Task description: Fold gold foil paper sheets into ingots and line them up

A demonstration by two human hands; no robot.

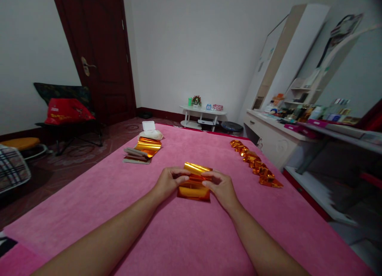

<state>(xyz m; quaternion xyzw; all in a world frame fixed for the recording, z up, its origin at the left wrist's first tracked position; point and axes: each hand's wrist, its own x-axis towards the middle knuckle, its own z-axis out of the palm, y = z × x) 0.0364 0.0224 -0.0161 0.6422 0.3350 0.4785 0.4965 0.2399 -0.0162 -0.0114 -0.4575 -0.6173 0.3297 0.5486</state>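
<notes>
A shiny gold foil sheet (193,184), partly rolled or folded, lies on the pink cloth (185,236) in front of me. My left hand (168,182) pinches its left side, fingers curled on the foil. My right hand (221,186) grips its right side the same way. Both hands rest on the cloth and touch the sheet.
A stack of flat gold foil sheets (146,148) lies far left beside a white wipes pack (151,132). A row of several folded gold pieces (256,164) runs along the right edge. A dresser (277,137), small white table (203,115) and dark door (101,53) stand beyond.
</notes>
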